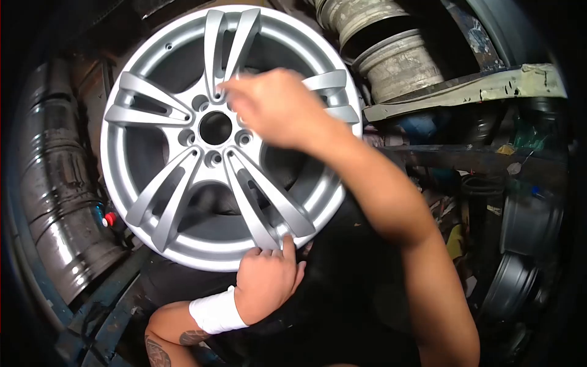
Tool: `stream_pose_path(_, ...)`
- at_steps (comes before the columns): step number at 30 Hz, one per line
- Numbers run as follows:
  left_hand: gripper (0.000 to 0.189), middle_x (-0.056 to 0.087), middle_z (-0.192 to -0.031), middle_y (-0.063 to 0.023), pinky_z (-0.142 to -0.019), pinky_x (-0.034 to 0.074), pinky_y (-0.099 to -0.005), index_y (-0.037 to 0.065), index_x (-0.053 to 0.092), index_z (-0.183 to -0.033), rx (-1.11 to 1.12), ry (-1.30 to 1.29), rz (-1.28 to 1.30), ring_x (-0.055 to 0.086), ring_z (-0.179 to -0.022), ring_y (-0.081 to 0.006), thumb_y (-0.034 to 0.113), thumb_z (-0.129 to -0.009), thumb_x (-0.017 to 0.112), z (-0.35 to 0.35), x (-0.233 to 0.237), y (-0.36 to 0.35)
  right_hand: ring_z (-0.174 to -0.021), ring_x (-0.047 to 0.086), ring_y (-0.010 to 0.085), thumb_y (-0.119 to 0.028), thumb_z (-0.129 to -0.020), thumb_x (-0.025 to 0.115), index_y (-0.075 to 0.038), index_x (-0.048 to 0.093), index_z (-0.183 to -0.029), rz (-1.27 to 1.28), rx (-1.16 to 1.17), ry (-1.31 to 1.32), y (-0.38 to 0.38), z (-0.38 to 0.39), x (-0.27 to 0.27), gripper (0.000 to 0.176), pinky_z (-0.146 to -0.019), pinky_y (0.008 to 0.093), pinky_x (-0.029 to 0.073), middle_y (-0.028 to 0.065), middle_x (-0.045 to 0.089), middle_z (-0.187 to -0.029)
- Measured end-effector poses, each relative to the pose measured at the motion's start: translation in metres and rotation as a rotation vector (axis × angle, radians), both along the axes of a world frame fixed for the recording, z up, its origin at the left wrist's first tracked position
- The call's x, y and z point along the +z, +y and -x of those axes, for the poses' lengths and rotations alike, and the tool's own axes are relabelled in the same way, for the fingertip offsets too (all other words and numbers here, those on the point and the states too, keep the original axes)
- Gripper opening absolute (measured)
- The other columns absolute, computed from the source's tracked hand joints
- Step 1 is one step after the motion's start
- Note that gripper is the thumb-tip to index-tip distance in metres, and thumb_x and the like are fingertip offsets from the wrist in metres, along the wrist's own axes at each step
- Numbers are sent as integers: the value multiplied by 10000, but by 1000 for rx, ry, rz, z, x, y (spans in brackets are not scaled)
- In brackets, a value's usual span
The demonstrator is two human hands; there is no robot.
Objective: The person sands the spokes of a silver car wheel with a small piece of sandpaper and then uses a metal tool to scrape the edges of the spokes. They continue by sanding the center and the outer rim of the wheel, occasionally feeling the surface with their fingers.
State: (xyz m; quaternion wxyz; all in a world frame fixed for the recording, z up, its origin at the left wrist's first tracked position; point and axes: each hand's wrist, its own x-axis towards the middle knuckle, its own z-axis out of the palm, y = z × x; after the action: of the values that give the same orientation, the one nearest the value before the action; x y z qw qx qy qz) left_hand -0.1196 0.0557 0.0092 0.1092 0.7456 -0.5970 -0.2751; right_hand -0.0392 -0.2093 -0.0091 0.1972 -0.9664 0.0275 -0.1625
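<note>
A silver alloy wheel [136, 160] with paired spokes faces up toward me, its round centre bore and bolt holes showing. My left hand [266, 282], with a white wrap around the wrist, bends its fingers over the wheel's near edge. Its index finger reaches forward onto the rim by a spoke's end. Over the hub, my right hand [280, 109] is smeared by motion. The fingers of that hand look drawn together, their tips beside a small hole at the inner end of the top spoke. Anything between them is too blurred to make out.
Worn bare wheels [400, 64] lie at the upper right, beside a pale, paint-marked bar [465, 92]. A dark metal drum [58, 183] stands on the left, near a small red cap [110, 218]. More silver rims [512, 282] sit at the lower right.
</note>
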Motion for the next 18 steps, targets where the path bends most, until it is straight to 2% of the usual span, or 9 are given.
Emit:
stream_pose_path(2, 538, 671, -612, -64, -636, 524, -384, -54, 676, -1305, -2, -71, 34, 695, -571, -273, 373, -980, 723, -1, -4, 0, -703, 750, 334, -221, -1005, 646, -88, 789, -1122, -174, 185, 52, 37, 14, 13, 228, -619, 447, 599, 133, 767, -806)
stream_pose_path(3, 430, 700, -739, -57, -669, 506, -385, -28, 733, -1174, -31, -51, -106, 706, -696, -246, 342, -955, 739, -8, 5, -4, -682, 742, 334, -217, -981, 656, -78, 774, -1090, -176, 253, 8, 57, 18, 10, 212, -607, 461, 591, 116, 755, -776)
stream_pose_path(6, 380, 724, -950, -99, -743, 511, -424, 11, 746, -1164, -6, -220, 240, 701, -901, -273, 318, -941, 756, -16, 6, -13, -630, 725, 342, -198, -897, 675, -40, 725, -970, -173, 483, 0, 105, 36, -9, 181, -557, 483, 559, 96, 712, -679)
stream_pose_path(7, 378, 709, -1111, -118, -809, 506, -455, 37, 751, -1185, 18, -209, 156, 664, -1038, -296, 315, -930, 774, -9, 9, -12, -619, 721, 342, -194, -884, 675, -35, 715, -945, -159, 517, 17, 109, 39, -15, 175, -546, 475, 552, 102, 705, -666)
stream_pose_path(10, 351, 713, -1093, -119, -828, 508, -455, 6, 737, -1198, -29, -239, 140, 674, -1018, -301, 248, -945, 729, -1, 3, -15, -591, 711, 341, -179, -857, 672, -19, 694, -889, -131, 589, 51, 108, 43, -18, 164, -521, 460, 534, 119, 685, -632)
stream_pose_path(13, 332, 711, -1131, -132, -923, 492, -490, -23, 721, -1210, -21, -177, -119, 659, -1074, -316, 170, -947, 662, 2, -16, -11, -578, 707, 343, -161, -848, 672, -5, 692, -876, -149, 564, 20, 104, 40, -11, 160, -515, 459, 527, 130, 672, -612)
stream_pose_path(16, 344, 709, -1138, -140, -1010, 450, -548, -44, 708, -1221, -89, -363, 82, 636, -1137, -322, 123, -935, 615, 8, -15, -14, -580, 709, 348, -157, -834, 679, 2, 696, -877, -171, 506, -19, 94, 34, -4, 165, -516, 460, 528, 136, 669, -604)
stream_pose_path(18, 355, 710, -1129, -135, -1042, 421, -576, -43, 711, -1230, -105, -357, 87, 627, -1156, -317, 130, -935, 617, 7, -13, -15, -587, 714, 353, -157, -826, 683, 4, 701, -877, -150, 500, 33, 87, 33, -2, 170, -517, 459, 529, 139, 672, -605)
